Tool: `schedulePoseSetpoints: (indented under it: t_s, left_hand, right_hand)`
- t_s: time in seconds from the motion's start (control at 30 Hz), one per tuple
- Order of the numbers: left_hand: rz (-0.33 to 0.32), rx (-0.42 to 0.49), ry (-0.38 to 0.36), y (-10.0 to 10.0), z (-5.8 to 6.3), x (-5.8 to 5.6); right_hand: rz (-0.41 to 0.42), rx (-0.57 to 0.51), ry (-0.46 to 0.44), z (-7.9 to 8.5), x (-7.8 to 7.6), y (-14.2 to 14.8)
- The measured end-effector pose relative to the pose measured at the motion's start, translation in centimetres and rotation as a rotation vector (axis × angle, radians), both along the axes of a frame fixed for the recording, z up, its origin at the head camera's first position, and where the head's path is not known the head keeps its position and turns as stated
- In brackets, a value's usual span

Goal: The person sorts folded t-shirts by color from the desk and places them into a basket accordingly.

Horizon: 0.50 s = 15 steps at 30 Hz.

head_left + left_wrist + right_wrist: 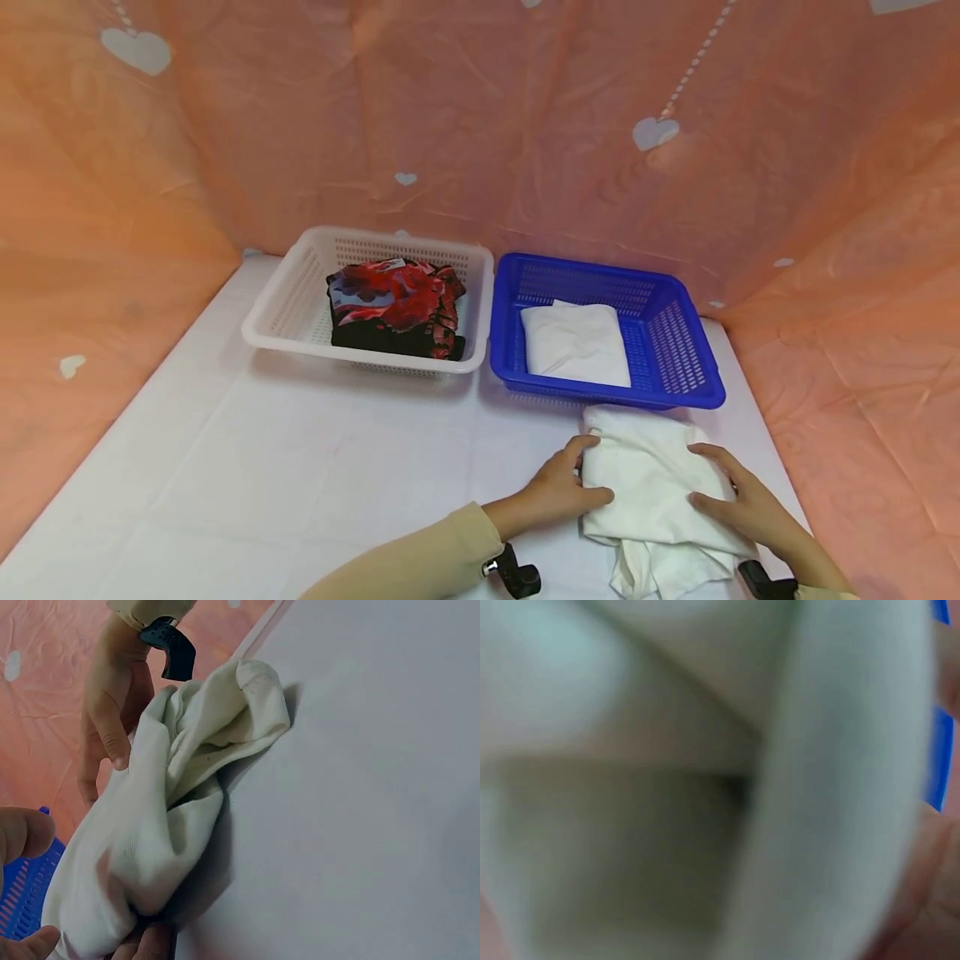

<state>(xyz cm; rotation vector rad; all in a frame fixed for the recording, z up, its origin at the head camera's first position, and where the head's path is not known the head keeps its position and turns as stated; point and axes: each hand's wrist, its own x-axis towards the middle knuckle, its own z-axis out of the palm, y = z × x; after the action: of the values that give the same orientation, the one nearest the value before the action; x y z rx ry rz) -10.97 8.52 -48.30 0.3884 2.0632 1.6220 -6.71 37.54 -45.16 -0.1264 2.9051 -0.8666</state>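
Observation:
A loosely folded white cloth (pixel 648 483) lies at the front right, just in front of the blue basket, with a bunched end hanging toward me. My left hand (pixel 558 490) grips its left side, thumb on top and some fingers (pixel 154 941) tucked beneath. On the opposite side my right hand (pixel 750 504) holds the cloth, thumb and forefinger over its top. Close folds of the cloth (pixel 840 780) fill most of the right wrist view and are blurred. Another folded white cloth (pixel 576 343) lies inside the blue basket (pixel 667 400).
Left of the blue basket stands a white basket (pixel 281 342), holding a folded black garment with a red floral print (pixel 397 304). Both baskets stand on a white-covered table (pixel 300 467). Orange sheeting with white hearts (pixel 480 125) hangs around the back and sides.

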Motion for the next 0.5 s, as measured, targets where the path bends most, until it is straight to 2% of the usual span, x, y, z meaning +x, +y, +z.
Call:
schedulePoseSetpoints:
  t_s: [0.13, 0.33, 0.5]
  left_hand:
    - [0.007, 0.01, -0.023, 0.3, 0.0, 0.0]
    - [0.029, -0.018, -0.014, 0.2, 0.0, -0.1]
    - [0.025, -0.005, -0.017, 0.2, -0.1, -0.2]
  right_hand:
    - [-0.02, -0.053, -0.044, -0.1, -0.1, -0.4]
    - [-0.04, -0.259, -0.185, -0.6, -0.1, -1.2]
    - [-0.032, -0.302, -0.194, -0.9, -0.1, -2.2]
